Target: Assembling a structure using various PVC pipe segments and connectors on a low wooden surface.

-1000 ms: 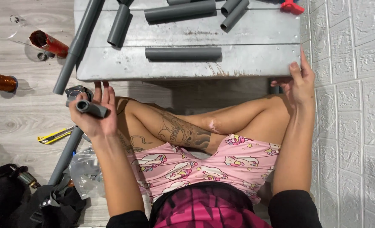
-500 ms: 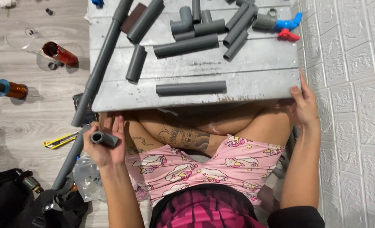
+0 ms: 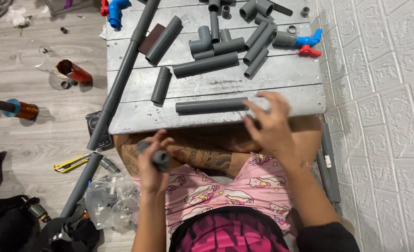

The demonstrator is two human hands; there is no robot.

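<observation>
The right hand [image 3: 272, 123] has come off the right edge of the low grey table [image 3: 137, 119], where it rested 0.5 s ago, and now hovers over the table's near edge with its fingers spread and loosely curled; the fingertips sit at the right end of the short grey pipe length [image 3: 211, 106] lying along the front plank. Whether they already touch that pipe cannot be confirmed from this angle, and nothing is closed in the hand. The left hand [image 3: 153, 163] has stayed below the table edge, above the person's crossed legs, and has risen slightly toward the table; its fingers are wrapped around a small grey pipe fitting [image 3: 160, 158], which it holds upright with the open end facing the camera. The change indicates that work has moved from steadying the table to selecting a pipe to go with the fitting in hand. On the table, well apart from both hands, lie more cut pipe lengths, a grey tee fitting [image 3: 201, 43] and 1 blue valve with a red handle [image 3: 307, 43]. A long grey pipe [image 3: 123, 79] leans across the table's left edge down to the floor, near a yellow utility knife [image 3: 74, 163].
</observation>
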